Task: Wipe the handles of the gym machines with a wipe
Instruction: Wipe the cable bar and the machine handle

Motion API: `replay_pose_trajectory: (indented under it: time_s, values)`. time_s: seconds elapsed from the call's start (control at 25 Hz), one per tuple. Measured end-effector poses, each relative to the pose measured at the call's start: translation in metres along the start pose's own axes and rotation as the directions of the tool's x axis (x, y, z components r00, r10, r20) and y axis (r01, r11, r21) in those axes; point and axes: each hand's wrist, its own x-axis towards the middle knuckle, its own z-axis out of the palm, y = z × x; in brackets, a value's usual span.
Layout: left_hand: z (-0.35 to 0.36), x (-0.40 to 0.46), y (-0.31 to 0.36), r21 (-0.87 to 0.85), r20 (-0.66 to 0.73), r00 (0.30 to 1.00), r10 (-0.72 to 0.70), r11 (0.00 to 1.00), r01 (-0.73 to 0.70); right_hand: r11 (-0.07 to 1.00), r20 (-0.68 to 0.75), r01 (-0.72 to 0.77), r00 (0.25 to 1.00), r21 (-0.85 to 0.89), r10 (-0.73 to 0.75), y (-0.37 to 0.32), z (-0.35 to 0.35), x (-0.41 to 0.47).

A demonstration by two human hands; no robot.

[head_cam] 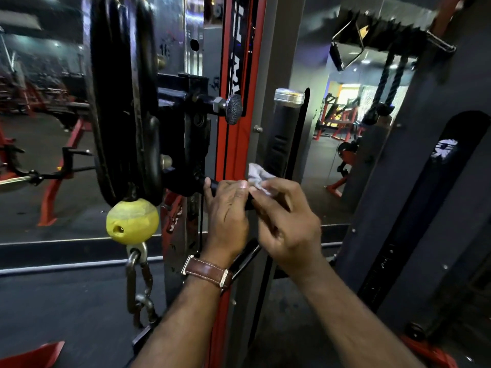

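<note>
A short black handle [212,185] sticks out sideways from the cable machine's pulley carriage [186,134]. My left hand [228,213], with a brown watch strap on the wrist, lies over this handle with its fingers curled on it. My right hand [287,221] is just to the right and pinches a crumpled white wipe [259,176] at the handle's end. Above the hands an upright black padded handle [284,134] with a chrome cap stands against the frame.
A red and grey upright column [239,75] runs behind the hands. A large black pulley [125,102] hangs at left with a yellow ball stopper [132,221] and chain [138,282] below it. Rope and bar attachments [385,83] hang at upper right. Mirrors show red machines.
</note>
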Motion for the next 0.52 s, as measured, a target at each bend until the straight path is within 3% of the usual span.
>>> replay_pose_trajectory:
  time_s: [0.12,0.24,0.32,0.44,0.52]
  values:
    - [-0.002,0.000,0.000,-0.001,0.029,0.999,-0.026,1.000,0.026,0.989,0.031,0.087,0.996,-0.119,-0.084,0.005,0.001,0.039]
    - [-0.006,0.001,0.003,0.011,0.049,0.999,-0.024,1.000,0.023,0.975,-0.022,-0.032,0.999,-0.222,0.028,0.004,-0.001,0.054]
    - [-0.007,0.000,0.005,-0.018,0.066,0.998,-0.024,1.000,0.025,0.962,0.090,-0.076,0.991,-0.264,0.103,-0.006,0.000,0.022]
    - [-0.009,-0.001,0.008,-0.029,0.081,0.996,-0.027,0.999,0.029,0.955,0.267,0.005,0.961,-0.295,0.078,-0.014,-0.001,0.003]
    - [-0.009,-0.001,0.010,-0.005,0.079,0.997,-0.011,1.000,0.011,0.948,0.172,-0.009,0.983,-0.319,0.067,-0.006,-0.005,0.034]
